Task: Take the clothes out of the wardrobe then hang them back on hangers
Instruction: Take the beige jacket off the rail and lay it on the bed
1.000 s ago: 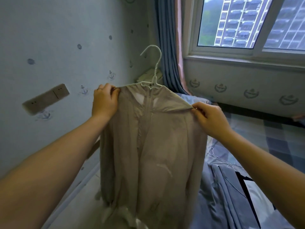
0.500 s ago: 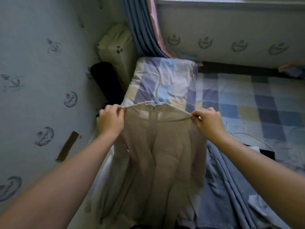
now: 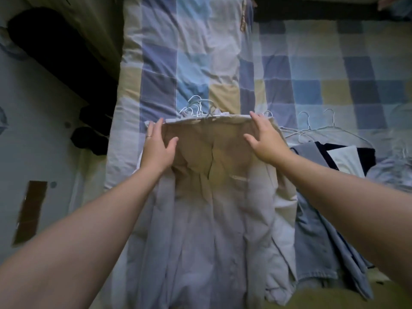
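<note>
A beige jacket on a white hanger lies flat on the bed, on top of a pile of other hung clothes. Several white hanger hooks stick out beyond its collar. My left hand rests flat on the jacket's left shoulder with fingers straight. My right hand lies spread over the right shoulder. Neither hand grips the cloth.
The checked bedspread covers the bed. Loose white wire hangers lie to the right, beside a heap of blue, navy and white clothes. A dark object fills the gap between bed and wall at left.
The jacket, held up by its shoulders before, has been lowered onto the pile on the bed. Both hands let go of it and now lie flat on top.
</note>
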Motion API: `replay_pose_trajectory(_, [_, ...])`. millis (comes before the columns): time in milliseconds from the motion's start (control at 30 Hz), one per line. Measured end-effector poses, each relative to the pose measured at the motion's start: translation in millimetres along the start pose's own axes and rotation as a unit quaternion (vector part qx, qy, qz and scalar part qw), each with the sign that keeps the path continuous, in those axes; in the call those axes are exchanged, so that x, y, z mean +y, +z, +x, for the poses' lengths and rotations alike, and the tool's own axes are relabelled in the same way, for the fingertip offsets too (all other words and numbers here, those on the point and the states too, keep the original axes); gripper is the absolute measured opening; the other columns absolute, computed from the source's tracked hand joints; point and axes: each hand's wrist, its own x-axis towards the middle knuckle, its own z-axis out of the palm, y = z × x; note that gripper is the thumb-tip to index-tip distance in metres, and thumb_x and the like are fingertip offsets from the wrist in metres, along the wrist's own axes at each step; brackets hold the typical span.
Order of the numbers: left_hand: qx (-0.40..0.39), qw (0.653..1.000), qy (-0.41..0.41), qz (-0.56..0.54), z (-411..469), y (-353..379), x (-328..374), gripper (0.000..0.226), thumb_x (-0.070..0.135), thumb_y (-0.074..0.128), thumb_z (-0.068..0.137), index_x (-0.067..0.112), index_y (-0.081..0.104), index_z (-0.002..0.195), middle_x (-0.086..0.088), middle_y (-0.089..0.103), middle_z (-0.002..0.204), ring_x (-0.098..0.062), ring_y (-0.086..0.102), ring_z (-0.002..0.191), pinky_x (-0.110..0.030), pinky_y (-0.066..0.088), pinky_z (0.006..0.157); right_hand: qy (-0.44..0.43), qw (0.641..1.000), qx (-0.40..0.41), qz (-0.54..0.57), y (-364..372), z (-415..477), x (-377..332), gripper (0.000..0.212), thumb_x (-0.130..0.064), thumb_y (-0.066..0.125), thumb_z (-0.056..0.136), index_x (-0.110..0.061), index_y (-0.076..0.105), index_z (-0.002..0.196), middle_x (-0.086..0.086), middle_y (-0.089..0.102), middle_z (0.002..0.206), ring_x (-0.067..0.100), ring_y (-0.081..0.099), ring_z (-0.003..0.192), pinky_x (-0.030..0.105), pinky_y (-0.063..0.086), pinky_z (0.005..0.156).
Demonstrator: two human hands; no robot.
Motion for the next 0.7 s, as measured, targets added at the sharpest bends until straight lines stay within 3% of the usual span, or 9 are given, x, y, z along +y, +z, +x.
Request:
replay_pose_trajectory(100, [-0.034, 0.999, -0.018, 0.019, 1, 16, -18, 0.074, 0.034, 0.061, 0.095, 0.022, 0.023, 0.156, -0.010, 0.008, 0.165, -0.025, 0.014, 0.151, -0.033, 0.016, 0.118, 0.012, 1.000, -0.017, 0.006, 26, -6, 3, 0.069, -0.041, 0.051, 0.097, -0.032, 0.015, 0.155, 0.000, 0.009, 0.164, 0.019, 0.011, 0.150, 0.050, 0.019, 0.119])
replay_pose_trajectory(233, [-0.098, 0.993, -0.033, 0.058, -26, 24, -26, 0.074, 0.043, 0.055, 0.096, 0.029, 0.015, 0.158, -0.006, 0.000, 0.166, -0.027, 0.004, 0.152, -0.038, 0.008, 0.121, 0.043, 0.997, -0.066, -0.012, 49, -43, 2, 0.068, -0.047, 0.045, 0.098, -0.035, 0.010, 0.155, -0.003, 0.004, 0.164, 0.018, 0.007, 0.150, 0.051, 0.018, 0.118])
replay_pose_trajectory(500, [-0.176, 0.978, 0.022, 0.109, -84, -3, 14, 0.074, 0.055, 0.049, 0.095, 0.042, 0.008, 0.155, 0.007, -0.009, 0.166, -0.021, -0.007, 0.152, -0.046, 0.007, 0.121, 0.112, 0.993, -0.025, 0.029, 30, -124, -32, 0.065, -0.054, 0.038, 0.098, -0.041, 0.006, 0.154, -0.011, -0.001, 0.164, 0.017, -0.001, 0.151, 0.053, 0.007, 0.119])
replay_pose_trajectory(700, [-0.204, 0.965, 0.088, 0.136, -127, -25, 58, 0.073, 0.062, 0.042, 0.095, 0.044, 0.005, 0.155, 0.006, -0.009, 0.166, -0.019, -0.010, 0.151, -0.045, 0.002, 0.120, 0.140, 0.989, 0.031, 0.047, -5, -182, -48, 0.067, -0.060, 0.032, 0.096, -0.041, 0.004, 0.154, -0.009, -0.002, 0.164, 0.017, -0.004, 0.151, 0.050, 0.006, 0.120])
